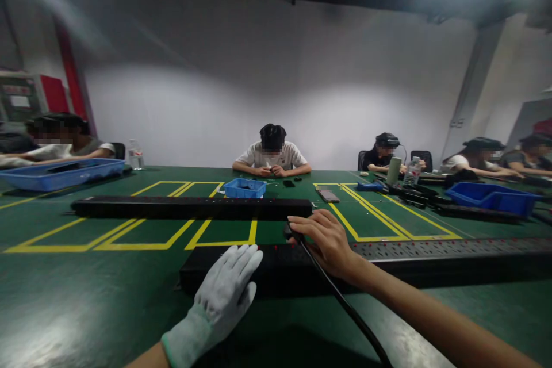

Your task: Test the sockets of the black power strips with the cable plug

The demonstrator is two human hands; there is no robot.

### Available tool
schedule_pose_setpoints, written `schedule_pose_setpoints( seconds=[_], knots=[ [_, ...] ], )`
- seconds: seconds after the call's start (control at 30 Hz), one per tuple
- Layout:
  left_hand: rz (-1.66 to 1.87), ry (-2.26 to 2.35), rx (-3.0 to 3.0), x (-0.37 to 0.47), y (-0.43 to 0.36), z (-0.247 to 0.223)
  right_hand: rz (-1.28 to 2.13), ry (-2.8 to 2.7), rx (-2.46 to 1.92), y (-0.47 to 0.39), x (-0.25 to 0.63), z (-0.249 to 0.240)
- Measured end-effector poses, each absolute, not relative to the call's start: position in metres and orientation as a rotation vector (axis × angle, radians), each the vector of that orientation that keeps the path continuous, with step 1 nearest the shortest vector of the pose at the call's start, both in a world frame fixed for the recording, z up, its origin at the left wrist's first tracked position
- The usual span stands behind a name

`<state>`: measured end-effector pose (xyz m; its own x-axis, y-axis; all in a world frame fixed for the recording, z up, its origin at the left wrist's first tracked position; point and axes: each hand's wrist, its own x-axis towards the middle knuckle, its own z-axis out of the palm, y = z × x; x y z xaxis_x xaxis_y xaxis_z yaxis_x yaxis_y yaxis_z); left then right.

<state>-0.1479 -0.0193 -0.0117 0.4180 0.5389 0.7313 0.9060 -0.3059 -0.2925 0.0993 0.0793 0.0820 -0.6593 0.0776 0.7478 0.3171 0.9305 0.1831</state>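
A long black power strip [414, 264] with small red dots along its top lies across the green table in front of me. My left hand [226, 287], in a pale grey glove, rests flat on its left part with the fingers stretched out. Bare, my right hand [325, 238] grips a black plug [288, 231] over the strip, and a thick black cable [345, 303] runs from it toward the lower right. Whether the plug sits in a socket cannot be made out. Behind, a second black strip [194, 207] lies parallel to the first.
Yellow tape lines mark the green table [86, 282]. Blue bins stand at the left [64, 175], the middle [245, 188] and the right [494, 198]. A phone-like object [328, 194] lies behind my right hand. Several people sit around the table; bottles stand at the right.
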Motion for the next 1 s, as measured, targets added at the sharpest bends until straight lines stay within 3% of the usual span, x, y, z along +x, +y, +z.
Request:
schedule_pose_setpoints(
  seconds=[0.23, 0.47, 0.73, 1.0],
  knots=[
    [-0.666, -1.176, -2.002, -0.151, -0.014, -0.017, -0.118, -2.630, -0.489, 0.096, 0.064, 0.079],
    [-0.724, -1.174, -1.994, -0.151, -0.016, -0.018, -0.110, -2.373, -0.699, 0.107, 0.052, 0.062],
    [-0.645, -1.195, -2.019, -0.153, -0.014, -0.019, -0.125, -2.192, -0.517, 0.084, 0.067, 0.042],
    [-0.652, -1.193, -2.031, -0.154, -0.013, -0.020, -0.142, -2.402, -0.449, 0.089, 0.065, 0.063]
  ],
)
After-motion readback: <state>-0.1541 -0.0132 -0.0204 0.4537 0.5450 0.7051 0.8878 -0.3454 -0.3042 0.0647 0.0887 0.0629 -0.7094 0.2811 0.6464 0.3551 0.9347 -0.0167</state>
